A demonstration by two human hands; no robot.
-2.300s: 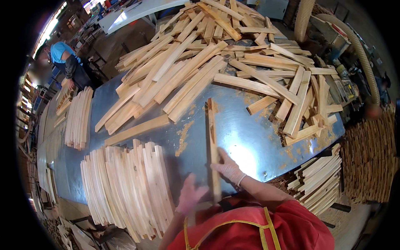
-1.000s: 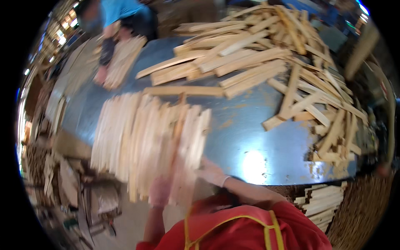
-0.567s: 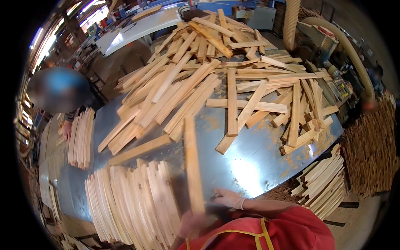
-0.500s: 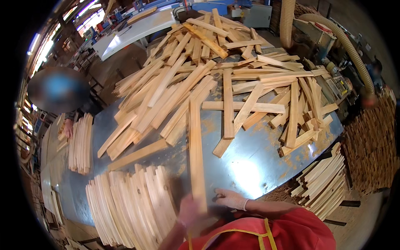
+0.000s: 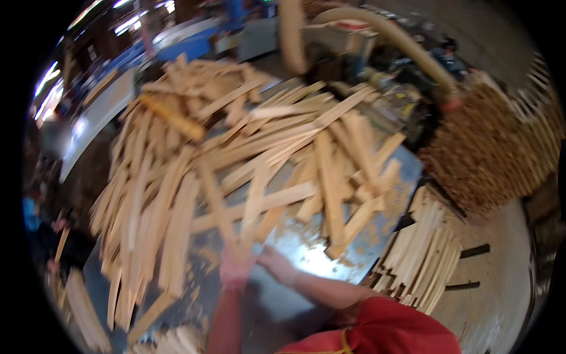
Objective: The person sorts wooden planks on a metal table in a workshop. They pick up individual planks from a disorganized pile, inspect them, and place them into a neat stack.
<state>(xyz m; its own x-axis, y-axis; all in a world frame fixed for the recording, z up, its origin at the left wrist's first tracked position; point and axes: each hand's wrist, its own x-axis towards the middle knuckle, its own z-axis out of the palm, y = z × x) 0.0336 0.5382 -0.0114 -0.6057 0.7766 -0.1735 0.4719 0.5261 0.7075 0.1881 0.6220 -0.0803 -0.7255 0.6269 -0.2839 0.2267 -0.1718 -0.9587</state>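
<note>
Blurred by motion, my left hand (image 5: 233, 270) is closed about the near end of a wooden strip (image 5: 216, 200) that slants away over the pile. A second wooden strip (image 5: 255, 197) comes down beside it, its near end close to the same hand. My right hand (image 5: 277, 265) is just to the right, over the metal tabletop (image 5: 289, 242); its fingers are smeared and partly curled, and I cannot tell whether they touch wood. A large loose pile of wooden strips (image 5: 177, 144) covers the table beyond my hands.
Wood stacks stand low at the right (image 5: 421, 253) and at the lower left edge (image 5: 171, 342). A big brown stack (image 5: 483, 147) rises farther right. A ribbed hose (image 5: 407, 44) arches over machinery behind the pile. Another person's hand (image 5: 59, 225) shows at far left.
The view has swung right. The long strip my left hand held is no longer in it. Both hands have reached forward to the near ends of strips on the pile.
</note>
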